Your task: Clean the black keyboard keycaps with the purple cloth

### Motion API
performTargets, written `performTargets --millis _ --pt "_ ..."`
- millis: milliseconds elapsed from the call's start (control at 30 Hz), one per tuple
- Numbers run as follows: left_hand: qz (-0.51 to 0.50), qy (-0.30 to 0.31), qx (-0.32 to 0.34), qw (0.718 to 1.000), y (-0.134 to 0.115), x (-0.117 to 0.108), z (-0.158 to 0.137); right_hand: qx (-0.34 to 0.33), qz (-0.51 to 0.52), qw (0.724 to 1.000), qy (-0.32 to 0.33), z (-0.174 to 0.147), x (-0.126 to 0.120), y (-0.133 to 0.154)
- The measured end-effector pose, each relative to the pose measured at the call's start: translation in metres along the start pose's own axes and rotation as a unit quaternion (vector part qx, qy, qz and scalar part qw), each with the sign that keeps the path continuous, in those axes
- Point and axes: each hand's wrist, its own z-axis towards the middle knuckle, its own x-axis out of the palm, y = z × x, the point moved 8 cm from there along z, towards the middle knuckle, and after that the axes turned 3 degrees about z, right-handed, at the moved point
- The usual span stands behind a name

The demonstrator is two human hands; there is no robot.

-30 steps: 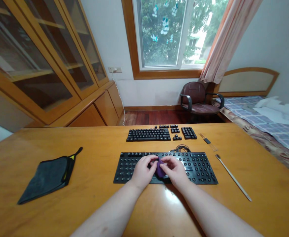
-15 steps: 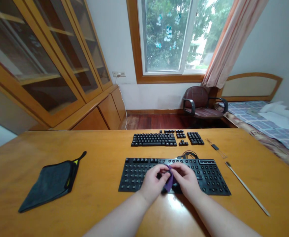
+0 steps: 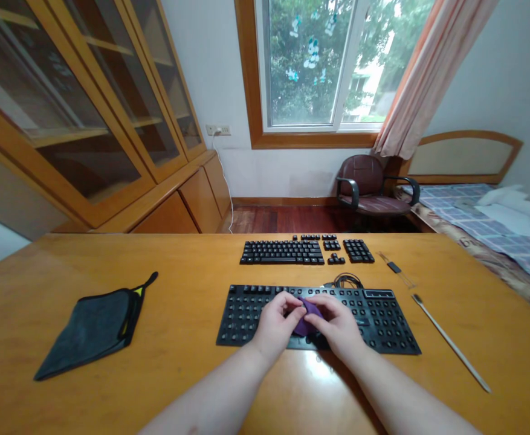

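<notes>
A small purple cloth point(image 3: 304, 326) is pinched between my two hands, just above the black keyboard point(image 3: 385, 320). My left hand point(image 3: 274, 323) closes thumb and fingers on the cloth's left side. On its right side, my right hand point(image 3: 339, 326) grips it the same way. Whether a small part is wrapped in the cloth, I cannot tell. Most of the keyboard shows bare switches, while several keycaps still sit along its top row at the left. Behind it, the loose black keycaps point(image 3: 283, 252) are laid out in keyboard order.
To the left lies a folded dark grey cloth point(image 3: 90, 326) with a loop. A wire keycap puller point(image 3: 394, 267) and a long thin brush point(image 3: 452, 345) rest at the right. The coiled cable point(image 3: 349, 280) is behind the keyboard. A chair point(image 3: 364, 184) stands beyond the wooden table point(image 3: 178, 374).
The purple cloth has shifted slightly left and is bunched up more between my fingers, where before it hung down in a point. The view has tilted a little; the other things lie as before.
</notes>
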Motion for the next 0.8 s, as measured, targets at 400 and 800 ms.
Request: performTargets --millis 400,800 --pt "-0.024 0.001 0.004 1.000 0.0008 0.0013 0.0026 -0.057 -0.053 0.997 -0.002 0.0003 -0.0030 0.0070" --pt "-0.074 0.018 -0.035 0.996 0.0000 0.0035 0.0013 -0.037 0.000 0.999 0.003 0.0013 -0.0045 0.0099"
